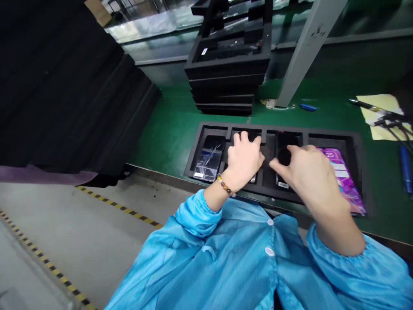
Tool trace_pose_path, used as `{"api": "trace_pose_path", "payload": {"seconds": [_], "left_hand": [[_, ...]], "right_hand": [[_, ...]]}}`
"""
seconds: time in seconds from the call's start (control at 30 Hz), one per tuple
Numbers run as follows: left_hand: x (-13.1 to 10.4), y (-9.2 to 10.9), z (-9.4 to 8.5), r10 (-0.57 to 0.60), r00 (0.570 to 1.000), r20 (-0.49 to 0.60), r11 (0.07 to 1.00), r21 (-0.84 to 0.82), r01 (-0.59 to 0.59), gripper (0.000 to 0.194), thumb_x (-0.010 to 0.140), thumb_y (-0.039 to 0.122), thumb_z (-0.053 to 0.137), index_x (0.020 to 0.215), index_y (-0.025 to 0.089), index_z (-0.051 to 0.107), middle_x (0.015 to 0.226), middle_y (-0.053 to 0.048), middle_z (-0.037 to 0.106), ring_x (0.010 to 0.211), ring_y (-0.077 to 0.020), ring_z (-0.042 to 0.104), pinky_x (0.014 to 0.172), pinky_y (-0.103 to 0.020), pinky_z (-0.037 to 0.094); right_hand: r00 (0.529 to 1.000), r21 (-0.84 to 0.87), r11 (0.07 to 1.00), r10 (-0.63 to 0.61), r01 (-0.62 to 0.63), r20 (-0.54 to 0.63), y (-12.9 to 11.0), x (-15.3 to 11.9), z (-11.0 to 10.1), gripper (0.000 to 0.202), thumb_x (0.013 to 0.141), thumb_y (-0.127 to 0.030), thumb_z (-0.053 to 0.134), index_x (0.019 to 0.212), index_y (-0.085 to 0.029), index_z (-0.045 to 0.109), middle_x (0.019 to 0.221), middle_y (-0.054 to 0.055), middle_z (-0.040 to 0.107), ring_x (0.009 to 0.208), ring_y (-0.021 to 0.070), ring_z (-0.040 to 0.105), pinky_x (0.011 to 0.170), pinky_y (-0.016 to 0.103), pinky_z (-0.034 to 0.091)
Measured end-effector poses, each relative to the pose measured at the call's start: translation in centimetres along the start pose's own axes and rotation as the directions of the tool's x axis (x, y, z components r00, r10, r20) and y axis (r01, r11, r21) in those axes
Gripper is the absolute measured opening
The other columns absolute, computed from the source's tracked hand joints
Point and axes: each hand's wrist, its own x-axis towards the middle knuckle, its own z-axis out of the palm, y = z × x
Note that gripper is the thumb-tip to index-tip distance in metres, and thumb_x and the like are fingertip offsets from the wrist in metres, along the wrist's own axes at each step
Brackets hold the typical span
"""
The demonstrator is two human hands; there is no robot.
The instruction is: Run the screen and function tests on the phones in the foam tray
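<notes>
A black foam tray (pixel 267 148) with several compartments lies in front of me. My left hand (pixel 244 157) reaches into its second compartment, with fingers curled over a dark smartphone (pixel 253 178) that is mostly hidden beneath it. My right hand (pixel 311 172) hovers at the third compartment, thumb and index finger apart over another black smartphone (pixel 284 174), which rests in its recess with a white label at the near end. In the leftmost compartment lies a film-covered smartphone (pixel 209 159). On the right, a smartphone with a lit pink-purple screen (pixel 346 181) is partly behind my right wrist.
Behind the tray stands a stack of black foam trays (pixel 227 77), beside a grey metal post (pixel 306 56). Tall dark stacked sheets (pixel 64 86) are at left. A blue cap (pixel 308 107), a pen (pixel 364 103), yellow paper (pixel 382 127) and a blue marker (pixel 405 168) lie on the green bench (pixel 167 129).
</notes>
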Motion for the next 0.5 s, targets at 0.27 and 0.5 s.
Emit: {"api": "trace_pose_path", "payload": {"seconds": [0.27, 0.5], "left_hand": [[0.6, -5.6, -1.2, -0.005, 0.982, -0.189, 0.788, -0.605, -0.113, 0.052, 0.093, 0.036, 0.081, 0.144, 0.03, 0.079, 0.128, -0.01, 0.074, 0.114, -0.0266, 0.068, 0.102, -0.042, 0.06], [-1.5, -15.2, -3.4, -0.155, 0.973, -0.171, 0.263, -0.956, -0.126, 0.055, 0.084, 0.041, 0.088, 0.137, 0.026, 0.081, 0.117, -0.006, 0.078, 0.092, -0.0167, 0.071, 0.084, -0.028, 0.06]], "right_hand": [[1.0, -0.087, 0.996, 0.024, -0.024, 0.003, -0.8, -0.9, 1.3, 0.075, 0.108, -0.066, 0.051, 0.15, -0.005, 0.059, 0.118, 0.034, 0.069, 0.115, 0.0527, 0.069, 0.075, 0.046, 0.051], [0.99, 0.051, 0.996, -0.072, 0.079, -0.123, 0.5, 0.0, 1.9, 0.065, 0.102, -0.059, 0.062, 0.135, -0.005, 0.071, 0.095, 0.028, 0.07, 0.094, 0.0462, 0.071, 0.075, 0.048, 0.05]]}}
